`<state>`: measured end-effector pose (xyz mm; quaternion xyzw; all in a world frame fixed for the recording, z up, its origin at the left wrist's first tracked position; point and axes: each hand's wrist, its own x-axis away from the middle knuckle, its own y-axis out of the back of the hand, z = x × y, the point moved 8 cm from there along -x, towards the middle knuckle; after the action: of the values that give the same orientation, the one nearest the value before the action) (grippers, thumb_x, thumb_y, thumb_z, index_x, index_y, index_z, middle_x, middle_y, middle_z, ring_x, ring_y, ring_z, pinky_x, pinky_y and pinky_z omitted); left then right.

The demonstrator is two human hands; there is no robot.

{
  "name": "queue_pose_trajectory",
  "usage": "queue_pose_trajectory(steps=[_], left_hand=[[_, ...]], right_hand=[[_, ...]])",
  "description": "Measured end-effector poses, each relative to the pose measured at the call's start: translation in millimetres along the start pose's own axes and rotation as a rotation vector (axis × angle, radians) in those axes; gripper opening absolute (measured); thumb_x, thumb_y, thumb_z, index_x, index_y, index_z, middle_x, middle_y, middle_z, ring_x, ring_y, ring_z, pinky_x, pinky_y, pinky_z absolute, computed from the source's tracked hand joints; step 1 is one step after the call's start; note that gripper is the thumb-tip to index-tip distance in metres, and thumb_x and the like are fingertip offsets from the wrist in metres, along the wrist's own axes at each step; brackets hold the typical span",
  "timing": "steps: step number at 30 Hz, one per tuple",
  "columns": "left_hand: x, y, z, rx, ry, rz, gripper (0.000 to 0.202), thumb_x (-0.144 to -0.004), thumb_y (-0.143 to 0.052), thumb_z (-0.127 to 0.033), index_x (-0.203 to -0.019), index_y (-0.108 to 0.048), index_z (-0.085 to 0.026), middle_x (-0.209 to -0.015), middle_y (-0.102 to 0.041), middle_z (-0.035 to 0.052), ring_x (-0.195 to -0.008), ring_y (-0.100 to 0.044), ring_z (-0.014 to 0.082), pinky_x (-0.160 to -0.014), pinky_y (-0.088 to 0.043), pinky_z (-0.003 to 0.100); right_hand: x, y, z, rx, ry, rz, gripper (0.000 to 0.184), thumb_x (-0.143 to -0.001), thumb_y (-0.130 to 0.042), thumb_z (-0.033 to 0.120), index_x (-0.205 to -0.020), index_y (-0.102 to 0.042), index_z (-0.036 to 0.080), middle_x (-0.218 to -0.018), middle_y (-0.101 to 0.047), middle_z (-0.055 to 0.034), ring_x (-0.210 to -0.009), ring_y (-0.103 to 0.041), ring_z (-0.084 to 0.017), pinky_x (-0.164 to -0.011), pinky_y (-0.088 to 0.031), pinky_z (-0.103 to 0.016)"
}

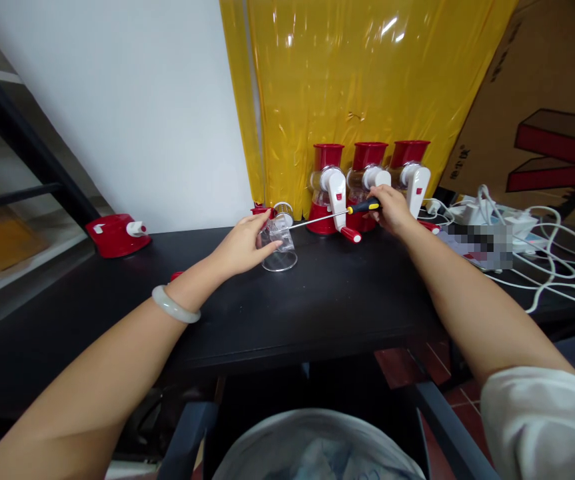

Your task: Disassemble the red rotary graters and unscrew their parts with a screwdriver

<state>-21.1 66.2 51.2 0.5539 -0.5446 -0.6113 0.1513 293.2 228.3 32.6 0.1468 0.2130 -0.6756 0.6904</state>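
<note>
My left hand (pixel 244 243) is closed round a clear plastic part (pixel 280 243) that rests on the black table (pixel 317 300). My right hand (pixel 392 208) grips the black and yellow handle of a screwdriver (pixel 332 215). Its metal shaft points left, with the tip at the clear part. A pale bangle sits on my left wrist. Behind my hands stand three red and white hand-crank devices (pixel 367 180) in a row against the yellow plastic sheet.
A red base piece (pixel 116 234) with a white knob lies at the table's left back. White cables and power adapters (pixel 517 233) pile up at the right. A large cardboard box (pixel 542 113) leans behind them. A metal shelf stands at the left.
</note>
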Motion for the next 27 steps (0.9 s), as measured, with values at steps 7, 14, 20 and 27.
queue_pose_trajectory(steps=[7,14,20,27], left_hand=[[0.1,-0.4,-0.1,-0.007,-0.012,-0.003,0.071,-0.089,-0.058,-0.05,-0.147,-0.042,-0.012,-0.129,-0.06,0.0183,-0.111,-0.059,0.0306,-0.098,-0.047,0.048],[-0.5,-0.9,0.3,-0.022,-0.011,0.007,0.074,-0.089,-0.057,-0.051,-0.147,-0.04,-0.009,-0.11,-0.066,0.0156,-0.104,-0.06,0.0296,-0.095,-0.048,0.046],[0.4,-0.8,0.9,-0.002,-0.018,-0.011,0.069,-0.089,-0.058,-0.049,-0.147,-0.042,-0.014,-0.109,-0.067,0.0132,-0.105,-0.06,0.0295,-0.094,-0.048,0.047],[0.2,-1.1,0.7,-0.015,-0.034,-0.014,0.07,-0.089,-0.059,-0.049,-0.147,-0.042,-0.013,-0.114,-0.066,0.0146,-0.108,-0.06,0.0299,-0.096,-0.048,0.047]], right_hand=[[5.8,-3.9,4.7,-0.134,-0.062,-0.039,0.025,-0.064,-0.071,0.032,-0.072,-0.049,0.024,-0.065,-0.051,0.0051,-0.053,-0.049,-0.01,-0.045,-0.049,-0.024],[6.6,-7.0,8.5,-0.197,-0.033,0.037,0.026,-0.065,-0.071,0.034,-0.071,-0.048,0.022,-0.069,-0.052,0.0035,-0.056,-0.053,-0.01,-0.042,-0.047,-0.022],[2.0,-2.5,0.9,-0.099,-0.012,0.016,0.036,-0.066,-0.078,0.046,-0.066,-0.051,0.022,-0.059,-0.051,0.0035,-0.043,-0.045,-0.009,-0.033,-0.037,-0.022],[5.5,-5.5,8.5,-0.149,-0.002,0.033,0.028,-0.063,-0.078,0.032,-0.07,-0.053,0.023,-0.062,-0.049,0.0046,-0.052,-0.048,-0.009,-0.044,-0.046,-0.022]])
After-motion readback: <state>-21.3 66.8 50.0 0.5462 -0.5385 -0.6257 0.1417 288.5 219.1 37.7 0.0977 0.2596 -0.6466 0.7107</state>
